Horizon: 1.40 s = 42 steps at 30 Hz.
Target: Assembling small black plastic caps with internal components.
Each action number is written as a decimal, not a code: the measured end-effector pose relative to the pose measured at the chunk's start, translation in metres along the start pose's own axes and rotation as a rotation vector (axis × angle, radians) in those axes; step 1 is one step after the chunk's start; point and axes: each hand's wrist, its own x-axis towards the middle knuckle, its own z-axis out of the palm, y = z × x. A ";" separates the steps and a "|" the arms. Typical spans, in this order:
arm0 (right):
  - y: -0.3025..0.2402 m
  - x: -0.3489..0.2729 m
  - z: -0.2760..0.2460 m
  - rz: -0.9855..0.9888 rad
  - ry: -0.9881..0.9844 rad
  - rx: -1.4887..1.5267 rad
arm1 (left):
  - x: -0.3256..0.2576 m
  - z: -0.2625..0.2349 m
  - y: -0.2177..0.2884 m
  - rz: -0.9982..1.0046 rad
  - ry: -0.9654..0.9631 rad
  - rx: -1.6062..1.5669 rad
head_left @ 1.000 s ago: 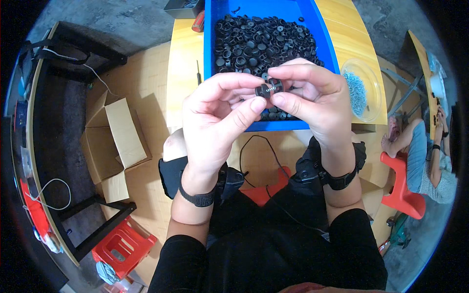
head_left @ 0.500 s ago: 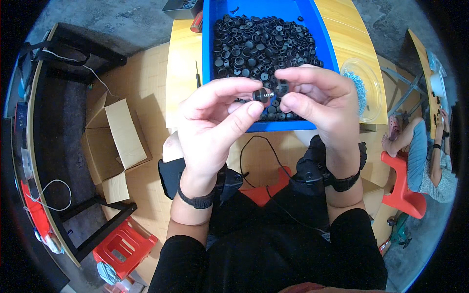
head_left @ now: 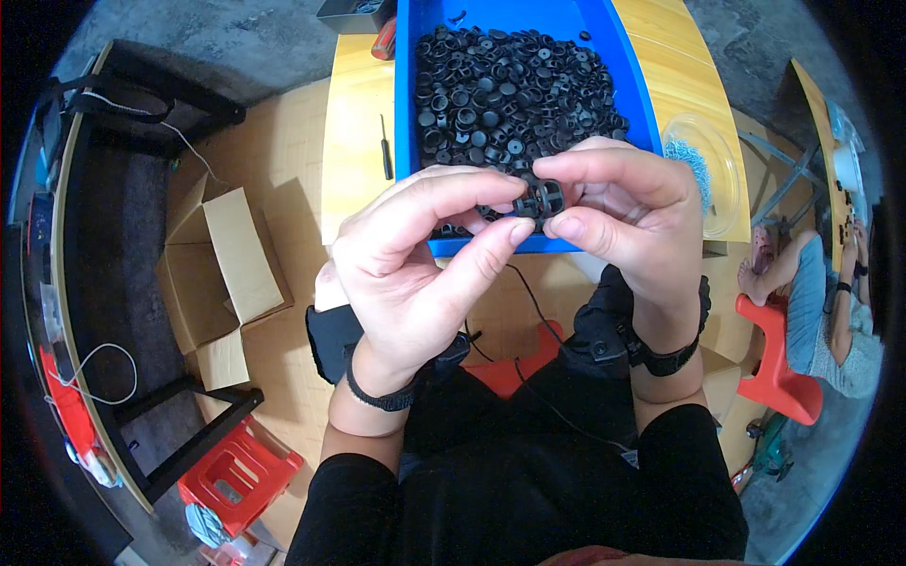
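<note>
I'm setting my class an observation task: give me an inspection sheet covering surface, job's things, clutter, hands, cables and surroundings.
Surface: yellow table bearing a blue tray.
Job's things: small black fitting at the fingertips; its piece count is unclear. Loose black parts heap the tray.
Clutter: screwdriver left of the tray; clear dish of pale-blue bits to its right.
Hands: left hand and right hand both pinch the fitting.
Cables: black cable below the tray; white cable far left.
Surroundings: open cardboard box, red stool, another person seated right.
</note>
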 end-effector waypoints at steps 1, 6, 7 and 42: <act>0.000 0.000 0.000 0.001 -0.001 -0.006 | 0.000 0.000 0.000 0.000 0.001 0.000; 0.001 0.000 0.000 0.002 -0.007 -0.024 | 0.000 0.000 0.003 -0.019 -0.001 0.014; 0.001 0.000 -0.001 0.002 -0.009 -0.030 | 0.000 0.001 0.002 -0.019 -0.001 0.013; -0.013 -0.003 -0.003 -0.072 0.004 -0.325 | 0.001 0.001 -0.002 0.061 -0.041 -0.021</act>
